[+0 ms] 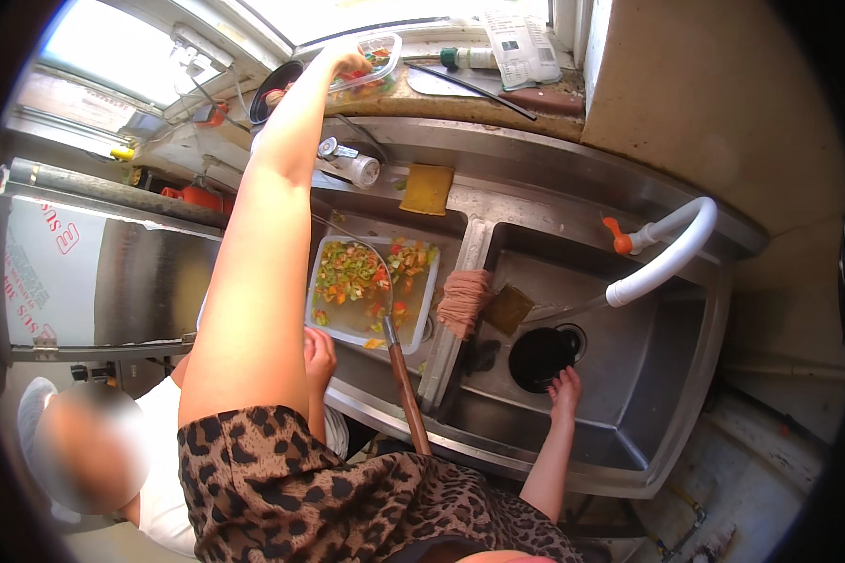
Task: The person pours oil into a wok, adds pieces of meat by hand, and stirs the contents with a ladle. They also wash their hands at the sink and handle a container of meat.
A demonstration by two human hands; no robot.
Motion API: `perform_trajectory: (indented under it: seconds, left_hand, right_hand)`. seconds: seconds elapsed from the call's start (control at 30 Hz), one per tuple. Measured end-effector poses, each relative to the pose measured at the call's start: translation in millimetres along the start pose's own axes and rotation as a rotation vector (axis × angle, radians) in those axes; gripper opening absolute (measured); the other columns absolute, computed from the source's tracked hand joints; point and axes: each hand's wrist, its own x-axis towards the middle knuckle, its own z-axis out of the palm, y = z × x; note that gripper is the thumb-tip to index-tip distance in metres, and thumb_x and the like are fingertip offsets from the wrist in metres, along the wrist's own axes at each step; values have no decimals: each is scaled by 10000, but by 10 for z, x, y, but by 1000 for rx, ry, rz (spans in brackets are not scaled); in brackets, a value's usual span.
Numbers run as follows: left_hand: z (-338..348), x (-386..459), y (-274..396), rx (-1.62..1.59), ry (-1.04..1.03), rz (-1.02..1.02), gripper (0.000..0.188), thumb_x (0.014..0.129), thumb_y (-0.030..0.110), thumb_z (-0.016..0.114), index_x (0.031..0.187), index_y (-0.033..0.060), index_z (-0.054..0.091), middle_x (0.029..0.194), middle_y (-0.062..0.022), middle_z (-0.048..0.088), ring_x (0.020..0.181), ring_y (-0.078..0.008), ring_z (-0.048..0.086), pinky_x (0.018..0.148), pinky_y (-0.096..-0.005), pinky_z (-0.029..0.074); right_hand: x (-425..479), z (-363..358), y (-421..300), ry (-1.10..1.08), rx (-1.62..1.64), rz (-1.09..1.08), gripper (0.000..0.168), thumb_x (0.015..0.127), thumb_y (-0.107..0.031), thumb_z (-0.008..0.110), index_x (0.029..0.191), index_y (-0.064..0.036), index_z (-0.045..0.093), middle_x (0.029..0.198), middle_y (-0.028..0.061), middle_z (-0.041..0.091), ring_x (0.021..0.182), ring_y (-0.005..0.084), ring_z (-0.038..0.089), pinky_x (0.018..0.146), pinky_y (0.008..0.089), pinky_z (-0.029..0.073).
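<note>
My left hand (352,62) reaches up to the window ledge, its fingers inside a clear plastic container (393,65) of colourful small items; whether it grips any cannot be told. In the right sink basin, my right hand (565,387) touches or nearly touches the rim of a round black bowl or lid (541,360) near the drain, fingers slightly spread. A thin stream of water runs from the white tap pipe (665,253) towards it. In the left basin a white tub (431,302) holds chopped vegetables in water, with a wooden-handled ladle (401,383) leaning across it.
A folded pink cloth (463,302) lies over the divider. Yellow sponge pads are on the sink's back edge (427,190) and in the right basin (508,310). The ledge holds a cleaver (542,100), a black rod (472,90) and a bag (522,53). A co-worker (162,450) stands at left.
</note>
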Motion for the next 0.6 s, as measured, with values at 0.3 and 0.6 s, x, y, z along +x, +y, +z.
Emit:
perform_trajectory:
  seconds: [0.3, 0.6]
  left_hand:
    - [-170, -279, 21, -310, -14, -112, 229, 678, 176, 645, 855, 30, 660, 769, -91, 645, 654, -148, 612, 595, -266, 509]
    - [-39, -162, -188, -580, -4, -314, 146, 808, 121, 512, 799, 21, 618, 632, -55, 632, 413, -56, 517, 365, -148, 408]
  right_hand:
    - [25, -30, -28, 26, -3, 9, 358, 850, -191, 576, 1196, -139, 501, 1037, 28, 544, 894, 150, 511, 741, 308, 422]
    - [-4, -43, -58, 22, -1, 10, 359, 855, -199, 574, 1197, -118, 502, 1006, 21, 550, 864, 129, 513, 700, 278, 419]
